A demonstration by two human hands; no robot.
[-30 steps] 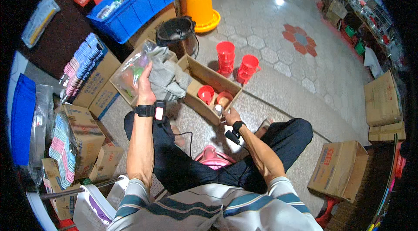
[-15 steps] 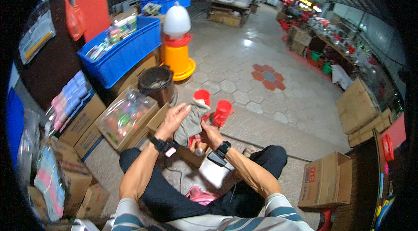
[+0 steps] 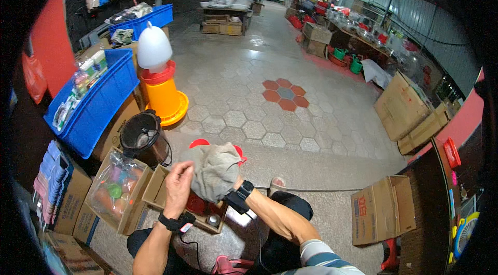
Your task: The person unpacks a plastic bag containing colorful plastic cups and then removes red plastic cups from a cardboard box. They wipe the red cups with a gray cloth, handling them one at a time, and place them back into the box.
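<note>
A crumpled grey cloth (image 3: 215, 171) hangs in front of me, bunched over my right hand (image 3: 238, 182). That hand's fingers are hidden under the fabric. My left hand (image 3: 179, 180) is at the cloth's left edge, fingers bent and pressed together against it. Behind the cloth, the rims of a red cup (image 3: 198, 143) and another red cup (image 3: 240, 153) peek out. Below it a red item (image 3: 195, 204), mostly covered, lies in a low carton, near a small round metal piece (image 3: 213, 220).
On the left stand a dark bucket (image 3: 142, 137), a yellow feeder with a white dome (image 3: 165, 93), a blue crate (image 3: 96, 101) and a box of bagged toys (image 3: 116, 187). An open carton (image 3: 381, 210) is at right. A cable (image 3: 321, 190) crosses the floor.
My view has turned to the right, so the surroundings sit further left. The cloth has spread over my right hand, which showed before, and now covers most of the two red cups.
</note>
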